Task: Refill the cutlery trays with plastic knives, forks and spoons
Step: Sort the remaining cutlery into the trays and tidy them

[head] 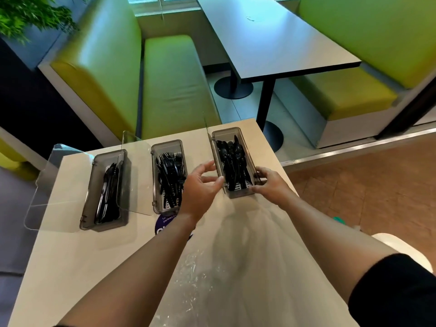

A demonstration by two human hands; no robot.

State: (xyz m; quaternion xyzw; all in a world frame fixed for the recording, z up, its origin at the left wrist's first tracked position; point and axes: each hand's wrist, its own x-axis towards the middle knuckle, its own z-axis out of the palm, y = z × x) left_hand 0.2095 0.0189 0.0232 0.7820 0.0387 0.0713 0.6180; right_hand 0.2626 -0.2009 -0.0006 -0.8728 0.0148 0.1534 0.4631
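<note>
Three grey trays stand in a row along the far edge of the desk (70, 256). Each has its clear lid up.

The spoon tray (238, 195) is the one by the far right corner. It is full of black spoons (232, 159). Its lid (207, 134) stands straight up on the left side.

The left hand (203, 185) is just beside the left wall of the spoon tray. Its fingers are loose, a little bent and apart, and it holds nothing. One fingertip looks to touch the wall.

The right hand (271, 182) holds the near right corner of the spoon tray. Its fingers curl on the right wall and its thumb is at the near end.

The fork tray (166, 144) is in the middle, with black forks (169, 175) in it.

The left tray (89, 197) is near the left edge of the desk. The black pieces (107, 192) in it look like knives, but I cannot tell for sure.

A clear plastic bag (236, 267) lies on the desk under both arms, toward the near edge. A purple sticker (165, 224) peeks out on the desk under the left wrist, just near the fork tray.
</note>
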